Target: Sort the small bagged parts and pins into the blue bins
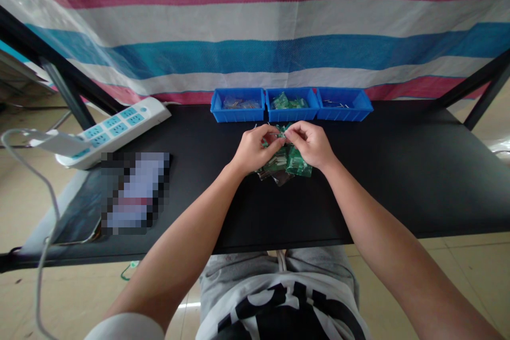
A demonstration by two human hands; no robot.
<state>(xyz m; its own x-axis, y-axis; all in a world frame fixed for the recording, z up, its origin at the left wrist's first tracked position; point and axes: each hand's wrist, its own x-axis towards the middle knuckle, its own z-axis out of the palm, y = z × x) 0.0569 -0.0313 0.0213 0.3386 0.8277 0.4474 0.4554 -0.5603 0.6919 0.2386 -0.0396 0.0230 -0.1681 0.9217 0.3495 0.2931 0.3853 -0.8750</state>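
My left hand and my right hand meet above a small pile of green circuit boards on the black table. Both hands have their fingers pinched together on a small green board held between them. Thin metal pins stick out near the fingertips. The pile lies partly under my hands, so some of it is hidden.
Three blue bins stand in a row at the table's back edge, holding small parts. A white power strip lies at the back left. A blurred flat item rests at the left. A striped tarp hangs behind.
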